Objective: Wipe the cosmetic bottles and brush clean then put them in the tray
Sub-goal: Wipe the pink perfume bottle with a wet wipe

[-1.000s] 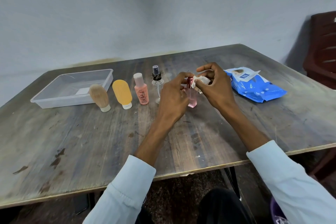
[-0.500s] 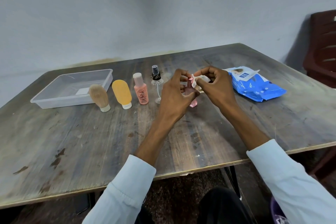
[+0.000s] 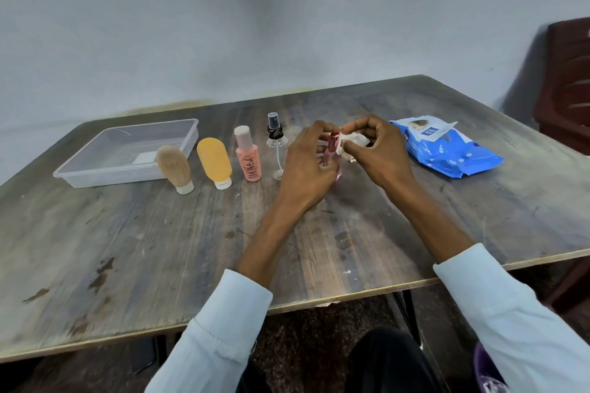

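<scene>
The left hand [image 3: 308, 169] has its fingers curled round a small pink bottle [image 3: 332, 153], held upright just above the surface [image 3: 159, 249], while the right hand [image 3: 375, 153] pinches a white wipe [image 3: 352, 137] between thumb and forefinger against the bottle's rosy cap. From where I stand the lower half of the bottle is hidden behind the left hand.

It looks like glass or hard clear plastic — light, stiff, probably slick once damp, so the body is the sensible place to grip it, leaving the cap and neck free for the wipe. The wipe itself is limp and bunches easily.

Waiting in a row to the left are a clear spray bottle [image 3: 276, 143] with a black top, a peach bottle [image 3: 249, 156], a yellow tube [image 3: 214, 161] standing on its cap and a bushy brush [image 3: 175, 167] on its base. The tube looks soft and squeezable; the brush is top-heavy and best taken by its pale foot. The clear tray [image 3: 188, 137] sits at the far left, nothing from the row in it yet. A blue wipes pack [image 3: 453, 153] lies to the right, flap lifted.
</scene>
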